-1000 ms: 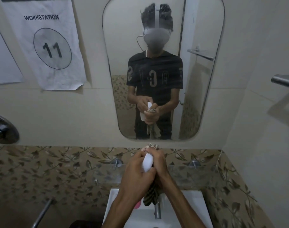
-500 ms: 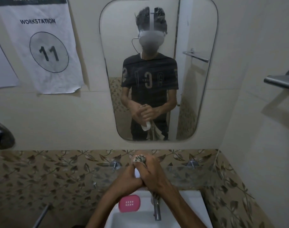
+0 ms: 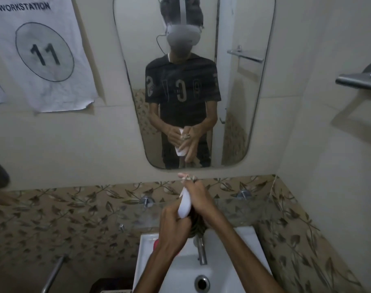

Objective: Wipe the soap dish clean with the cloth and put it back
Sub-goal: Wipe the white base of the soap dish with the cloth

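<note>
Above the sink, my left hand (image 3: 173,227) grips the lower end of the white soap dish (image 3: 185,205), which stands on edge. My right hand (image 3: 199,200) holds the patterned cloth (image 3: 188,178) against the dish's right side. A bunch of cloth sticks out above my fingers, and its dark tail hangs down between my wrists. The mirror (image 3: 239,127) shows both hands around the dish from the front. A pink soap (image 3: 156,243) lies on the sink's left ledge, mostly hidden behind my left wrist.
The white sink (image 3: 233,263) with its metal tap (image 3: 201,252) lies below my hands. A glass shelf (image 3: 243,208) runs along the leaf-patterned tiles behind them. A metal bar (image 3: 358,81) juts from the right wall. Another metal handle (image 3: 53,273) sits low on the left.
The white dish shows more between my hands, now that my right hand with the cloth has slid along it. My left arm now covers most of the pink soap.
</note>
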